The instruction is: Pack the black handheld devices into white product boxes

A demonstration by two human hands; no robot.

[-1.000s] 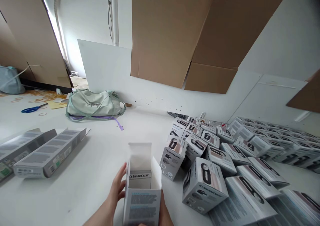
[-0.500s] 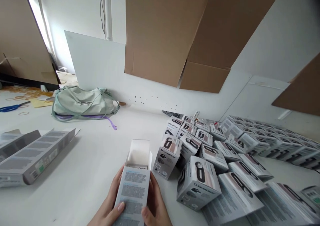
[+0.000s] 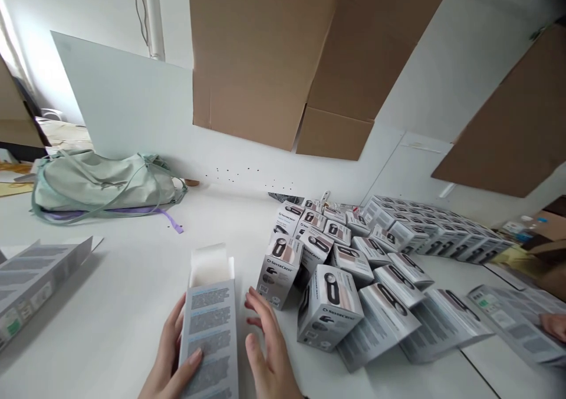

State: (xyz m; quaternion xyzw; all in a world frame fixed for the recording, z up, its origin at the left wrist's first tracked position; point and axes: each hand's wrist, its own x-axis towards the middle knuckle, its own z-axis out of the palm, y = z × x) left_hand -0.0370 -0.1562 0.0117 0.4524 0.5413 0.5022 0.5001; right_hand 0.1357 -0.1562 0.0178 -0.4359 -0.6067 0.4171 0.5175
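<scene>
My left hand (image 3: 168,355) grips the lower left side of a grey-and-white SilverCrest carton (image 3: 209,334), which stands tilted with its text panel facing me. A white inner part (image 3: 209,264) shows at its open top end. My right hand (image 3: 265,346) is off the carton, just to its right, with the fingers spread and holding nothing. That hand is nearest to a pile of printed SilverCrest boxes (image 3: 329,307), and the closest box (image 3: 278,272) stands just beyond its fingertips.
Flat printed cartons (image 3: 39,284) lie at the left of the white table (image 3: 132,281). A pale green bag (image 3: 101,187) sits at the back. Cardboard sheets (image 3: 265,57) stand above. At the far right, another person's hand (image 3: 553,326) rests on a flat carton (image 3: 515,322).
My right hand has let go of the carton and moved right, fingers spread. The carton's open end has turned away from me, and the whole scene has shifted left in view.
</scene>
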